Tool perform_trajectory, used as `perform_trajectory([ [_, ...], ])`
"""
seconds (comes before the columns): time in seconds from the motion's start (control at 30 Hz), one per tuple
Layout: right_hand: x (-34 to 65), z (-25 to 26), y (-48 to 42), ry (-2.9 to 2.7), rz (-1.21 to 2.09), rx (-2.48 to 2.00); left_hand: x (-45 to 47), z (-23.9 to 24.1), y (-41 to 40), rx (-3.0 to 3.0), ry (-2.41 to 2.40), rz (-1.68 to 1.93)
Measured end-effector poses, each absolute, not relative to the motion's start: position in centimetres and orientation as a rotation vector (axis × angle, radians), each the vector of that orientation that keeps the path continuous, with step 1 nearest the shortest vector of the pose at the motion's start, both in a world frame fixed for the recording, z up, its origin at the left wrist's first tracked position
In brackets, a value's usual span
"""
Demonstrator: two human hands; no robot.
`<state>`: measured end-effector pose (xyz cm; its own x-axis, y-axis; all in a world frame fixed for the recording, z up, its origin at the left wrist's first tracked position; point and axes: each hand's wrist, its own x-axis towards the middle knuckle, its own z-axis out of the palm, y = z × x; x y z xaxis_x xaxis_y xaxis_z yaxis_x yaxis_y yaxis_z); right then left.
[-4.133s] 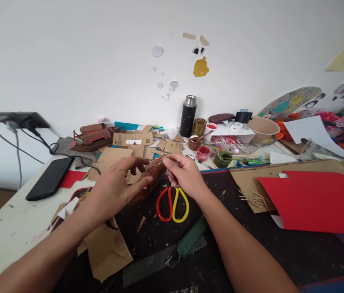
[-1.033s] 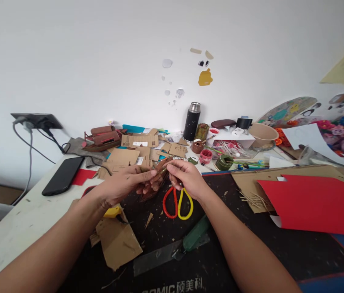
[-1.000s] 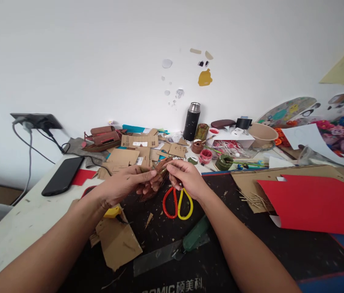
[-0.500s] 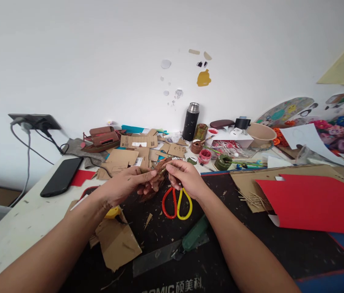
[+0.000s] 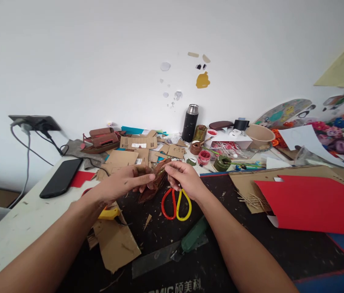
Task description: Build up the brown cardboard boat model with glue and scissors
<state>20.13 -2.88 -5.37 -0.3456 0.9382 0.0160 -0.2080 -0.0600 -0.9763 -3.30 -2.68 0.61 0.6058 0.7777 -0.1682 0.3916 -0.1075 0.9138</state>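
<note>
My left hand (image 5: 123,184) and my right hand (image 5: 183,178) meet over the black cutting mat (image 5: 220,260), both pinched on a small brown cardboard model (image 5: 153,184) held between them. My right fingertips also pinch a thin stick at the model's top. Scissors with one red and one yellow handle (image 5: 175,202) lie on the mat just below my right hand. A yellow tool (image 5: 108,213) lies under my left wrist.
A green-handled scraper (image 5: 187,242) and a cardboard scrap (image 5: 115,245) lie near my forearms. A red paper sheet (image 5: 312,205) covers the right. Phone (image 5: 60,183), cardboard pieces (image 5: 135,148), a black flask (image 5: 190,120), paint pots (image 5: 203,156) and a bowl (image 5: 260,134) crowd the back.
My hands have stayed together on the brown model, shifting only slightly; the left fingers have closed tighter round it since four seconds ago. The view has drifted a little.
</note>
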Motion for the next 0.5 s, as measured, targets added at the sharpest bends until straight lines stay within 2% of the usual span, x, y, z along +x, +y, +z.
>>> perform_trajectory([
  [0.5,19.99,-5.16,-2.82,-1.218,1.567,-0.819,-2.98,0.14,-3.11,1.647,1.009,0.496],
])
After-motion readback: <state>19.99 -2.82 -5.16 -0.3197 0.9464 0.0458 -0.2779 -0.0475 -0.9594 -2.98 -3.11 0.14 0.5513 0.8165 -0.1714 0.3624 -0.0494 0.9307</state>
